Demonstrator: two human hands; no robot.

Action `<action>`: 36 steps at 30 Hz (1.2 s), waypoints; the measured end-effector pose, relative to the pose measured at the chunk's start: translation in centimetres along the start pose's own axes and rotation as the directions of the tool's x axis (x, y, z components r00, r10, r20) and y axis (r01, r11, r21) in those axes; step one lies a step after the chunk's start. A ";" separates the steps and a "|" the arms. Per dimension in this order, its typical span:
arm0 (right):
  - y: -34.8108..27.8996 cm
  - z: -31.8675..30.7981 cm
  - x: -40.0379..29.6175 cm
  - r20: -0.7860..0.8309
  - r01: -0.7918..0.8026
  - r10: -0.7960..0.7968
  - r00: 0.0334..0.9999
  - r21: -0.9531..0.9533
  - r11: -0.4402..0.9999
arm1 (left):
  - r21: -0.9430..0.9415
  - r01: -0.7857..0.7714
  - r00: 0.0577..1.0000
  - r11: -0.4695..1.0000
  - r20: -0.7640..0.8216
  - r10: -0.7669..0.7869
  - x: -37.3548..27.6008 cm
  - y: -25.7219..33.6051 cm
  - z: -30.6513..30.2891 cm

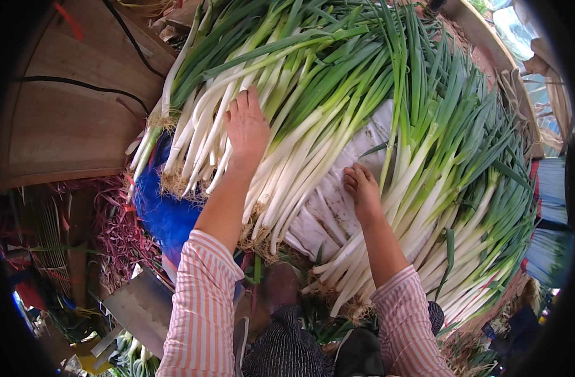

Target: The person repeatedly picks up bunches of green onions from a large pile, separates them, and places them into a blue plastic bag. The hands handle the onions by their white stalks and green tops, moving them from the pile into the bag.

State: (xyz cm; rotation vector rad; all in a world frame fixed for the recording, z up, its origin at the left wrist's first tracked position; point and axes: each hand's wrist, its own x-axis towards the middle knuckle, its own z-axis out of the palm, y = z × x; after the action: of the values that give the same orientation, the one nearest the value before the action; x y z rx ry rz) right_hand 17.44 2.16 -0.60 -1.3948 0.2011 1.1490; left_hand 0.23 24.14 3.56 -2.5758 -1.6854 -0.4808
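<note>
A large heap of leeks with white stalks, green leaves and hairy roots spreads before me. My left hand point(247, 122) lies over the white leek stalks point(214, 122) on the left, its fingers bent down around some of them and the fingertips partly hidden. To the right, my right hand point(362, 188) is above a pale, dirt-marked cloth point(332, 202) showing between two groups of leeks. Its fingers are curled in, and I see nothing held in them. The middle leeks point(294, 184) lie between my hands, while the right-hand leeks point(410, 202) pass close beside my right hand.
A wooden board point(80, 108) with black cables stands at the left. Below it are blue netting point(165, 207), a tangle of reddish-purple strips point(122, 235) and a metal plate point(141, 301). A curved rim point(527, 108) bounds the heap at the right. My knee point(287, 344) is at the bottom.
</note>
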 end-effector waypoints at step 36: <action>-4.6 24.4 5.4 0.920 0.692 -0.298 0.254 -0.389 -0.608 | 0.081 -0.174 0.979 0.981 0.119 0.164 4.7 -11.6 -2.4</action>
State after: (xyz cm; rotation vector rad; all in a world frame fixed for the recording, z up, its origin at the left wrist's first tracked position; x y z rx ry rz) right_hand 11.30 26.20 4.73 -1.8449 -2.1389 -0.0251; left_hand -9.05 32.72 5.41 -2.6932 -1.4614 -0.2503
